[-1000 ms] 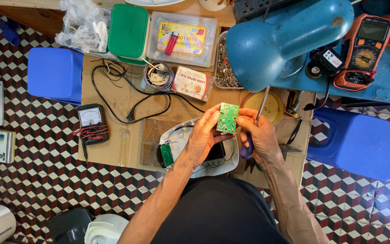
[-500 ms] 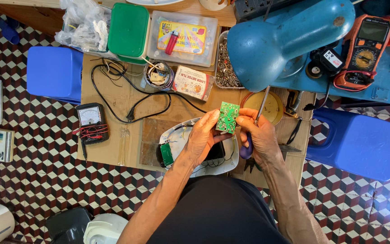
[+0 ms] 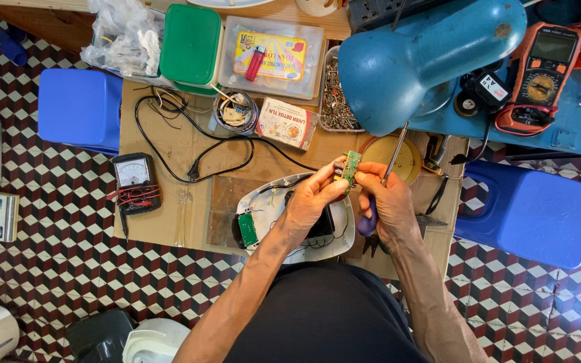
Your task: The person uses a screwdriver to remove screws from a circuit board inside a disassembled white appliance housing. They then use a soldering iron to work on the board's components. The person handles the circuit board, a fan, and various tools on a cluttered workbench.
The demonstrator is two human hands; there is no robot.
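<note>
2 bare hands meet above the middle of the small wooden worktable (image 3: 169,222): the left hand (image 3: 311,198) pinches a small green printed circuit board (image 3: 351,165) by its edge, while the right hand (image 3: 388,202) touches the board's right side and is closed around a purple-handled screwdriver (image 3: 370,222) whose thin metal shaft points toward the far side. Just near of the hands lies an opened white plastic appliance shell (image 3: 263,202), with a black analogue meter (image 3: 134,178) well to the left and a big blue desk lamp (image 3: 425,60) at the far right.
</note>
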